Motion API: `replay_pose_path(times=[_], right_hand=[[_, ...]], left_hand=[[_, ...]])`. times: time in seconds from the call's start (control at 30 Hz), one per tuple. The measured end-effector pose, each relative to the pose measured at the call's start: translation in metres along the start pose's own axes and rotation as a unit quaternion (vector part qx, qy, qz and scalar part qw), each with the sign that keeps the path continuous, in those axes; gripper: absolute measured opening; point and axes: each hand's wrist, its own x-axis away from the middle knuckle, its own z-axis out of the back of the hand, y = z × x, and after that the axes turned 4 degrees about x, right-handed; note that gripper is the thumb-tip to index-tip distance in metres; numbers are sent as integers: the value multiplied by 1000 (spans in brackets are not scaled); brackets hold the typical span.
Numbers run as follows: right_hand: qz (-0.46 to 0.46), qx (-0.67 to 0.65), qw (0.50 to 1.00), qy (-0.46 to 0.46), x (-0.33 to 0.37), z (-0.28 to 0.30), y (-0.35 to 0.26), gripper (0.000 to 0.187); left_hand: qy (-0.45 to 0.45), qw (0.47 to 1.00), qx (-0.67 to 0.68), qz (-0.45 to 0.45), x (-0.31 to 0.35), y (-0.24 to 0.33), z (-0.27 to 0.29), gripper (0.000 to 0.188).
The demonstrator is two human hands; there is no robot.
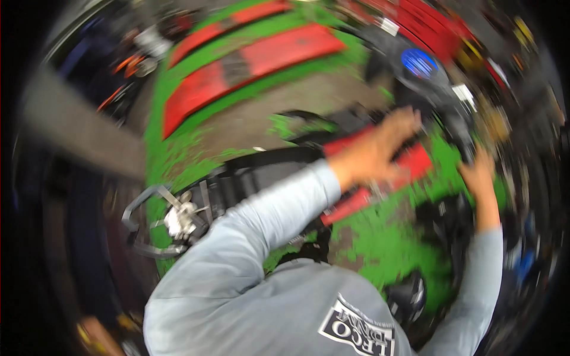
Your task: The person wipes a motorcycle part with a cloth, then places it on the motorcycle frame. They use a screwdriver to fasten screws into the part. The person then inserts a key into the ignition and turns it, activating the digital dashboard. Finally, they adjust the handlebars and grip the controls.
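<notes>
My left hand (377, 151) reaches across the bench with its fingers stretched out and the thumb apart. It is over a red panel (415, 163) of a black-and-red piece of equipment; whether it touches is blurred. Farther right, my right hand (480, 178) is closed around the narrow near end of a long dark grey tool-like body (439, 89) with a round blue badge. The black part (273, 178) of the equipment stretches left under my left forearm. At its left end sits a silvery metal assembly (181, 219) with a bent grey bar.
The bench top (380, 261) is worn green paint. Two long red panels (255, 62) lie at the far side. Black items (409, 296) rest near my body at the right. Red drawers or boxes (427, 26) stand at the far right, and orange-handled tools (130, 65) at the far left.
</notes>
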Motion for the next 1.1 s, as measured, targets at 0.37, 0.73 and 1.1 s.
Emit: replay_pose_path(times=[0.37, 0.73, 1.1], right_hand=[[50, -227, 971, -49, -36, -37, 64, 75], [99, -273, 954, -77, -66, -50, 73, 75], [50, 24, 997, 51, -22, -9, 21, 74]], left_hand=[[255, 844, -176, 438, 342, 198, 77, 23], [607, 615, -120, 488, 438, 298, 83, 21], [671, 591, -236, 380, 475, 343, 137, 16]])
